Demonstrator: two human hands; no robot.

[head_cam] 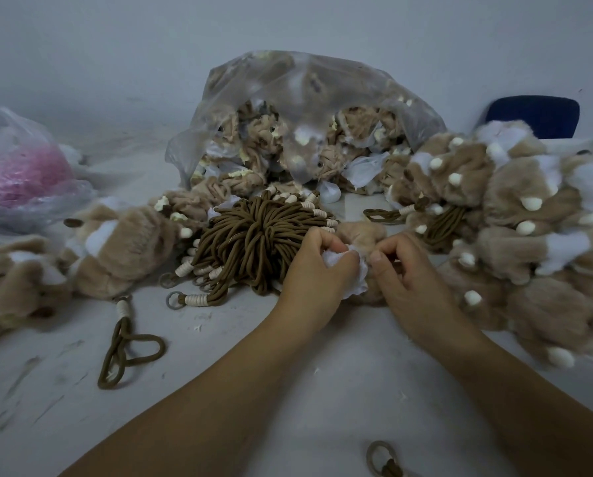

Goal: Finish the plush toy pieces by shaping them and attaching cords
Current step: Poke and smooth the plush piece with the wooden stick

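Note:
A small tan and white plush piece point(357, 235) sits at the middle of the white table, held between both hands. My left hand point(314, 266) pinches its white fabric from the left. My right hand point(403, 270) grips it from the right with curled fingers. Just left of the hands lies a big bundle of brown cords point(253, 235) with cream wrapped ends and metal rings. One loose brown cord point(126, 349) lies at the front left. Part of the plush piece is hidden behind my fingers.
A clear plastic bag point(305, 98) of inside-out plush pieces stands behind the cords. Finished tan plush toys are heaped at the right point(529, 235) and left point(116, 246). A bag with pink material point(23, 173) is at far left. A ring with cord point(381, 457) lies near the front edge. A blue chair point(536, 115) stands at back right.

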